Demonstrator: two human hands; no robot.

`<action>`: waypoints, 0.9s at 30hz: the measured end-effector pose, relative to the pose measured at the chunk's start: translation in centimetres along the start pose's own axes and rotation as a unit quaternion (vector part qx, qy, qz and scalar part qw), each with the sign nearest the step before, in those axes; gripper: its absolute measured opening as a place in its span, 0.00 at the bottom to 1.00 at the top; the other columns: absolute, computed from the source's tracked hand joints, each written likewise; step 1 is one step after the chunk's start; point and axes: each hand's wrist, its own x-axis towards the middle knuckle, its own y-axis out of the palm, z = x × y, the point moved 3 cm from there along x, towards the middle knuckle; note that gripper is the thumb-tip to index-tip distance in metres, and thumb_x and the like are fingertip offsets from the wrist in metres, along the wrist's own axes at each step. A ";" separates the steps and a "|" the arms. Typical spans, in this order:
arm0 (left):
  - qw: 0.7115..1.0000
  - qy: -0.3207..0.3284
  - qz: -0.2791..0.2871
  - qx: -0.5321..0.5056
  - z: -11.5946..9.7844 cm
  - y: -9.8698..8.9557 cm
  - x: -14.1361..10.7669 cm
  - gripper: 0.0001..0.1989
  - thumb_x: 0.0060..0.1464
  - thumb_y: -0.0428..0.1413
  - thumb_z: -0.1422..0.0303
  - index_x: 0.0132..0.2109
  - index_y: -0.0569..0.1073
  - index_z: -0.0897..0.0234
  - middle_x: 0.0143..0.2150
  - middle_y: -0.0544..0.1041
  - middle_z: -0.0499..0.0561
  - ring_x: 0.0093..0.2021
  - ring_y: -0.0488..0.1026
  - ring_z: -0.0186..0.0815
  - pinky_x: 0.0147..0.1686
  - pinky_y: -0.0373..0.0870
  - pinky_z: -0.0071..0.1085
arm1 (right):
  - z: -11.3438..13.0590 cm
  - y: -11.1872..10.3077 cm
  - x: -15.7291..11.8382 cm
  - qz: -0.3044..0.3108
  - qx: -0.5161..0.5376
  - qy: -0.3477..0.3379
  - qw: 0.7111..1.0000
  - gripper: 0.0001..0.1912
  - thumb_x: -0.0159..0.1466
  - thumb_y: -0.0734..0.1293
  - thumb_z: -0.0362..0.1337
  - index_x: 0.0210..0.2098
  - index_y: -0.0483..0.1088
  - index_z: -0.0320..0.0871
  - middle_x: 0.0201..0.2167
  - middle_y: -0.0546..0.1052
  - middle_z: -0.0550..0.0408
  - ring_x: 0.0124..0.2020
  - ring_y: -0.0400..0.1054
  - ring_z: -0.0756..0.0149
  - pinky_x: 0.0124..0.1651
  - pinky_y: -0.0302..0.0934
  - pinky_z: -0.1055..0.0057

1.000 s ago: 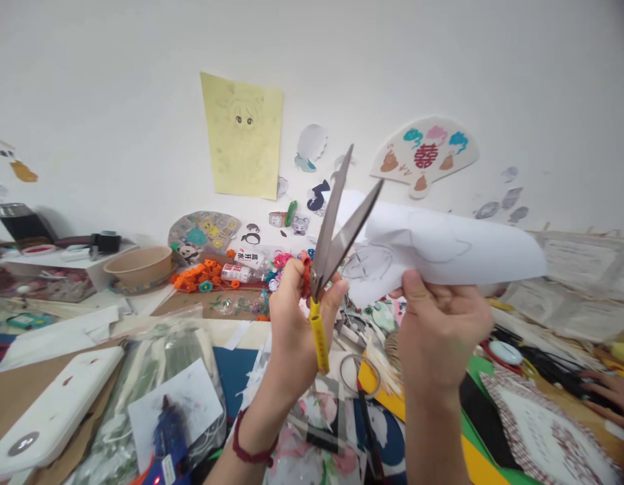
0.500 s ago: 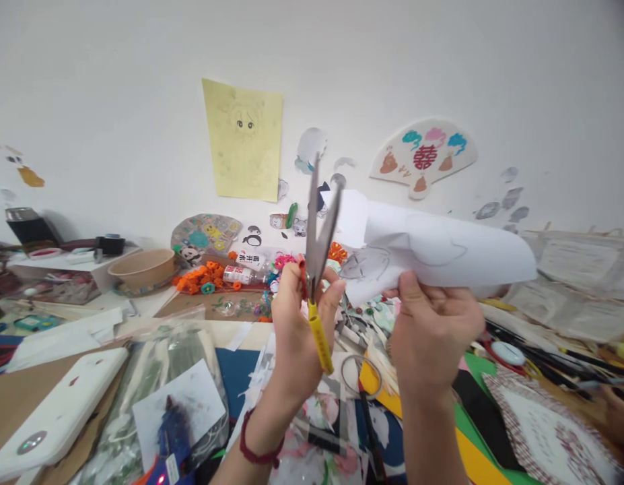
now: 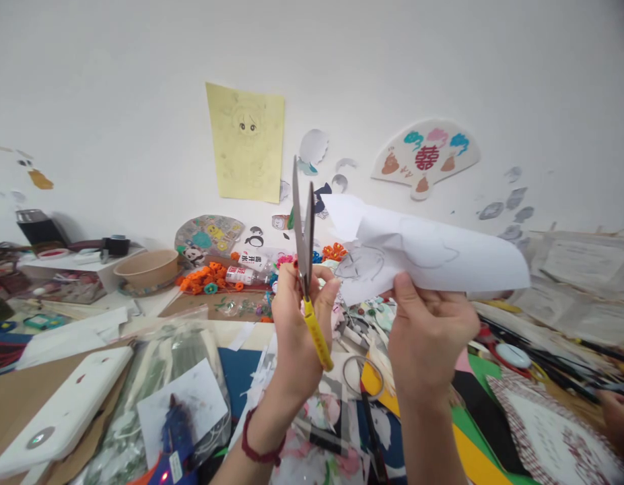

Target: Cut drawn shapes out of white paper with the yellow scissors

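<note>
My left hand [image 3: 302,330] is closed around a pair of scissors [image 3: 304,256] with yellow and red handles. Their blades point up and stand slightly apart, left of the paper and not touching it. A dark red band circles that wrist. My right hand [image 3: 433,330] pinches the lower edge of a white sheet of paper [image 3: 443,249] between thumb and fingers. The sheet is curled and creased, and pencil-like lines show on it. Its left end reaches close to my left fingertips.
On the cluttered table lie a blue glue gun [image 3: 178,431], a white device [image 3: 64,414], a roll of tape [image 3: 363,377] and a plastic bag [image 3: 170,350]. A tan bowl [image 3: 146,268] stands at the back left. Another person's hand [image 3: 617,414] shows at the right edge.
The scissors have shifted left, away from the paper, and their blades have come closer together. The paper and my right hand have moved slightly left.
</note>
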 end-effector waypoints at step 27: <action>0.923 -0.036 0.097 0.371 1.4 -7.7 5.2 0.15 0.47 0.64 0.59 0.36 0.68 0.60 0.26 0.67 0.42 0.26 0.62 0.31 0.27 0.56 0.27 | 0.0 -1.0 1.4 -0.042 0.068 -0.009 0.997 0.19 0.52 0.77 0.33 0.43 0.77 0.37 0.37 0.82 0.49 0.43 0.77 0.59 0.53 0.71 0.55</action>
